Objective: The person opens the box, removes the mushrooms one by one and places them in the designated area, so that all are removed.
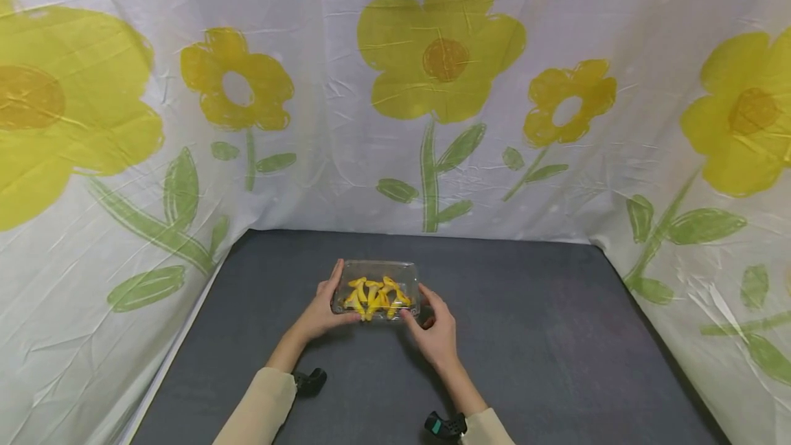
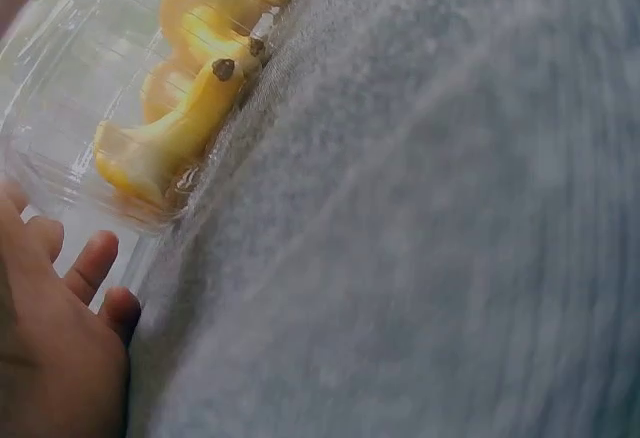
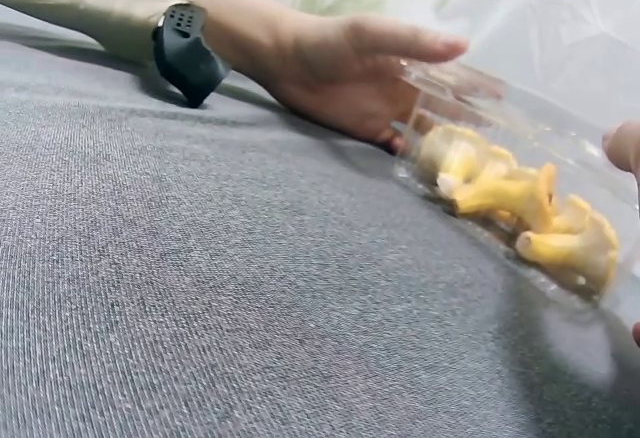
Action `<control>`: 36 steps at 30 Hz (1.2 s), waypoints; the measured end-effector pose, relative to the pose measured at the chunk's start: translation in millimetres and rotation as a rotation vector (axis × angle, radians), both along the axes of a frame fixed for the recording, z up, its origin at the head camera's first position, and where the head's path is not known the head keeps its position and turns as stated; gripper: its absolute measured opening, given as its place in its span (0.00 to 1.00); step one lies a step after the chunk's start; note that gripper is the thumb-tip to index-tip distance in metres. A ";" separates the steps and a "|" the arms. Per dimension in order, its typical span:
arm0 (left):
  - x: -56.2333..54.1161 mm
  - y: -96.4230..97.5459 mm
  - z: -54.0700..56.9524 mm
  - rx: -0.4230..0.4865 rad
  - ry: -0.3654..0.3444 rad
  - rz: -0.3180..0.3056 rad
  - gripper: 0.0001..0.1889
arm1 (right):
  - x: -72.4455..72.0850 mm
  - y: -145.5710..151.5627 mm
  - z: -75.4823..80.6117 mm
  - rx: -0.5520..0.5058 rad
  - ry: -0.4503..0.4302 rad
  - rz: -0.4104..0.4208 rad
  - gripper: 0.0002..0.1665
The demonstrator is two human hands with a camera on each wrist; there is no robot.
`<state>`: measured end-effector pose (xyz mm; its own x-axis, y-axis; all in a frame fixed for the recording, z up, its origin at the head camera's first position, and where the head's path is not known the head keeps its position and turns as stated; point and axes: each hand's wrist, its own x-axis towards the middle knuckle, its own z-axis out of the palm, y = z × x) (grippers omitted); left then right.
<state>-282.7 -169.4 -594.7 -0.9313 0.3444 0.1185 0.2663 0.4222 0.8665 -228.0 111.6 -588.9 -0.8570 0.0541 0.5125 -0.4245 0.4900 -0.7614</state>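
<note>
A clear plastic box (image 1: pixel 380 268) with several yellow mushrooms (image 1: pixel 372 297) inside is between my two hands, low over the dark table. My left hand (image 1: pixel 321 309) grips its left end, with the thumb along the front edge and the fingers up the side. At the right end my right hand (image 1: pixel 437 332) holds it, its thumb at the front corner and its fingers round the side. The left wrist view shows pale yellow mushrooms (image 2: pixel 180 128) through the clear wall. In the right wrist view the left thumb lies over the lid's edge.
Dark grey cloth (image 1: pixel 544 335) covers the table. A white curtain (image 1: pixel 327 88) printed with yellow flowers hangs behind it and along both sides. Black devices are strapped to the left wrist (image 1: pixel 311 381) and the right wrist (image 1: pixel 446 426).
</note>
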 end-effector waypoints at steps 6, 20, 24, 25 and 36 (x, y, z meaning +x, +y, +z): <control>4.2 6.4 -2.5 -0.026 -0.012 0.066 0.72 | 0.4 -7.5 -0.1 -0.017 -0.011 -0.022 0.40; 7.7 10.3 -2.6 -0.016 0.004 0.107 0.69 | 2.0 -26.4 -3.4 -0.105 -0.013 -0.118 0.43; 9.2 10.0 -1.8 -0.024 -0.007 0.113 0.69 | 2.7 -31.2 -4.7 -0.117 -0.027 -0.132 0.42; 9.6 10.1 -1.4 -0.026 -0.007 0.115 0.69 | 2.8 -32.3 -5.1 -0.121 -0.028 -0.138 0.41; 8.6 11.1 -2.3 -0.011 -0.006 0.137 0.69 | 4.7 -38.0 -4.1 -0.221 -0.168 -0.135 0.42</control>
<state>-274.1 -158.3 -597.0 -0.9704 0.2151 0.1098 0.2004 0.4638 0.8629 -223.3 73.6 -593.0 -0.9061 0.2678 0.3276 -0.2260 0.3482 -0.9098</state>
